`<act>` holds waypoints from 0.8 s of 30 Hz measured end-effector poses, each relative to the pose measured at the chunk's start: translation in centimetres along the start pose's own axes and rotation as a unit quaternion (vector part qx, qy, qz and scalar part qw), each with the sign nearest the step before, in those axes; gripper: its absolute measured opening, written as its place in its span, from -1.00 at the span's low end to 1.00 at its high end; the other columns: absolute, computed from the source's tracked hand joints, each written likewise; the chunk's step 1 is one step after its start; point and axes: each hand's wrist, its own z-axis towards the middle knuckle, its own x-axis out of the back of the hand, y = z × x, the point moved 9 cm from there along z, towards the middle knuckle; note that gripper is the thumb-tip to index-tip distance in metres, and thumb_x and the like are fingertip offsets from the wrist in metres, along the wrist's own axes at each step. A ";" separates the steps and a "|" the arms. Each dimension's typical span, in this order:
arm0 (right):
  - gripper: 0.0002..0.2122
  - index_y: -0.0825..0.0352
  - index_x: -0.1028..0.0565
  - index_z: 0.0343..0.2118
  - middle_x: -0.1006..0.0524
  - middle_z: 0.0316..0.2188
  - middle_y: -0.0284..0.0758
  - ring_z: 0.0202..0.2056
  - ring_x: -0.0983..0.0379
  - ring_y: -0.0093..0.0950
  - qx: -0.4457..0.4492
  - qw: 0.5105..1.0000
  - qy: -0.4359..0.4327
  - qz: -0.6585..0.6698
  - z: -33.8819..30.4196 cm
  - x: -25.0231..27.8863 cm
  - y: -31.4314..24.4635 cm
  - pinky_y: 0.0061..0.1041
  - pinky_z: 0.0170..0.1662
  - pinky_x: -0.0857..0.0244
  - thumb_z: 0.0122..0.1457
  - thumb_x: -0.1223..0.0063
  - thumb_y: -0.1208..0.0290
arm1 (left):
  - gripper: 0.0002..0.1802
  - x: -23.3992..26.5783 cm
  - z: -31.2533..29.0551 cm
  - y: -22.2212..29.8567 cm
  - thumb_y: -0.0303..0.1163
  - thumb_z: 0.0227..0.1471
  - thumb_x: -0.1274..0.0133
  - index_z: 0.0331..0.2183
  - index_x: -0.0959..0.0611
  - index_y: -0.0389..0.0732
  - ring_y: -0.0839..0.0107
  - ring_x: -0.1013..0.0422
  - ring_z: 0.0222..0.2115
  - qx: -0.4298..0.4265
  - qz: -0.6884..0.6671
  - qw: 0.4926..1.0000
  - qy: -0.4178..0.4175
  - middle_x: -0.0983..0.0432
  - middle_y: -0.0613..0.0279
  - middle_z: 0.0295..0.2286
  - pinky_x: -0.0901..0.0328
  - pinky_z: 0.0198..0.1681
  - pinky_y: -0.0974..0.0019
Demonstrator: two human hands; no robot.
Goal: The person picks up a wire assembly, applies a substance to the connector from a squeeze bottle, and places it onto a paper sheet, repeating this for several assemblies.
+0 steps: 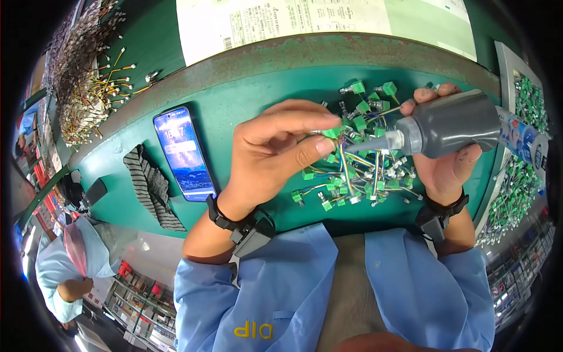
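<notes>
Between thumb and index finger, my left hand (267,146) pinches a small green connector (333,132) with thin wires hanging from it. A dark grey squeeze bottle (460,124) lies sideways in my right hand (443,170), its fingers curled around the body. The bottle's tapered nozzle (369,145) points left, its tip close to the connector; whether they touch, I cannot tell. Beneath both hands spreads a loose pile of green connectors (334,186) with short coloured wires and white plugs, partly hidden by the hands and the bottle.
Left of my left hand lie a lit smartphone (185,154) and a striped grey cloth (151,188). Printed sheets (281,23) sit beyond the raised bench edge. Wire harnesses (88,82) are heaped far left; more green connectors (510,205) fill the right side. Another person (73,258) is at lower left.
</notes>
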 end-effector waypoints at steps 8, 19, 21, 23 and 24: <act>-0.16 0.33 -0.18 0.12 -0.35 0.04 -0.05 0.05 -0.37 -0.15 -0.009 1.000 -0.013 -0.025 -0.1 0.1 0.1 -0.15 0.13 -0.24 -0.07 -0.24 -0.20 | -0.68 0.0 0.1 0.3 -0.72 -0.01 -0.11 -0.14 -0.60 -0.37 0.35 -0.45 -0.13 -0.009 0.021 1.000 -0.001 -0.49 -0.01 -0.16 -0.39 -0.10 0.33; -0.15 0.33 -0.16 0.14 -0.34 0.05 -0.01 0.03 -0.39 -0.13 -0.002 0.999 0.008 -0.046 -0.1 0.4 0.0 -0.15 0.12 -0.25 -0.04 -0.17 -0.24 | -0.74 0.1 0.3 0.0 -0.71 0.00 -0.10 -0.19 -0.61 -0.37 0.35 -0.45 -0.17 0.009 0.001 1.000 0.002 -0.50 0.01 -0.21 -0.36 -0.11 0.34; -0.15 0.32 -0.16 0.14 -0.34 0.05 -0.01 0.03 -0.39 -0.13 -0.003 0.999 0.011 -0.050 -0.1 0.4 0.0 -0.16 0.12 -0.24 -0.04 -0.17 -0.25 | -0.75 0.0 0.3 0.4 -0.71 0.00 -0.11 -0.20 -0.62 -0.38 0.36 -0.45 -0.19 -0.025 0.016 1.000 -0.003 -0.51 0.00 -0.21 -0.36 -0.12 0.34; -0.15 0.32 -0.17 0.14 -0.34 0.05 -0.02 0.03 -0.39 -0.13 -0.006 0.999 0.011 -0.052 -0.2 0.5 0.0 -0.16 0.12 -0.24 -0.04 -0.16 -0.25 | -0.75 0.0 0.3 0.3 -0.71 0.00 -0.11 -0.20 -0.62 -0.38 0.36 -0.44 -0.19 -0.027 0.020 0.999 -0.003 -0.51 0.00 -0.22 -0.35 -0.13 0.34; -0.15 0.32 -0.17 0.14 -0.34 0.05 -0.02 0.03 -0.39 -0.13 -0.006 0.999 0.012 -0.053 -0.3 0.6 0.0 -0.16 0.12 -0.24 -0.04 -0.16 -0.26 | -0.75 -0.1 0.3 0.4 -0.71 0.00 -0.11 -0.21 -0.62 -0.37 0.36 -0.44 -0.20 -0.029 0.024 0.999 -0.005 -0.51 0.00 -0.22 -0.35 -0.13 0.34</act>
